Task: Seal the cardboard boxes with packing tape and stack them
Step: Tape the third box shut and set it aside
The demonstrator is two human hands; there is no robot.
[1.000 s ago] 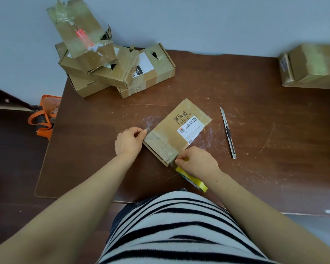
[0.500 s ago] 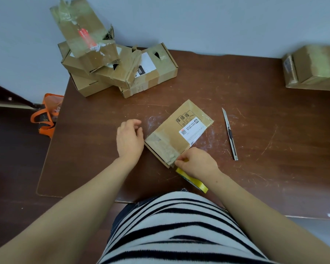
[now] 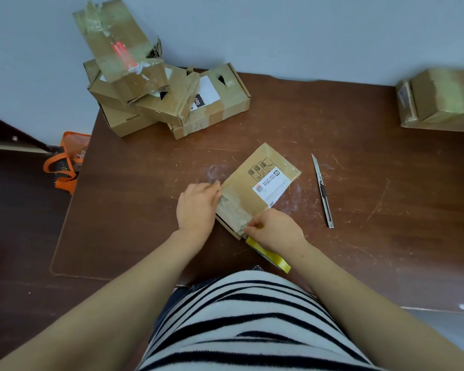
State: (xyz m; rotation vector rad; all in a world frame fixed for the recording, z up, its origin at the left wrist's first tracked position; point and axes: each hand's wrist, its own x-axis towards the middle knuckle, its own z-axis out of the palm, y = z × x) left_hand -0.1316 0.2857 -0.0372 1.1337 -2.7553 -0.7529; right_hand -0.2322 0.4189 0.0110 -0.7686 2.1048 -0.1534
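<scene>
Two hands on one flat box (image 3: 241,183) — that is the whole job at this instant. The box lies near the middle of the table (image 3: 145,210), turned on a slant with its white label (image 3: 271,186) facing up. I judge it sits that way so the near short end, the one taking the tape, points at me.

My left hand (image 3: 197,207) lies with its fingers nearly straight against the left side of that end. It presses the crinkled tape strip (image 3: 233,212) onto the cardboard and braces the box so it cannot slide.

My right hand (image 3: 275,231) is curled at the near corner, thumb and forefinger pinching where the strip meets the edge. The yellow tape roll (image 3: 272,257) juts out from under the palm toward my body, gripped in that same hand so the tape pulls tight. Whether the strip is already cut free of the roll I cannot tell; the hand hides it.

The utility knife (image 3: 322,190) lies just right of the box, not touching it — within reach for the cut, I would say.

A heap of other boxes (image 3: 156,95) sits at the far left corner, well apart. One more box (image 3: 439,100) sits at the far right edge.
</scene>
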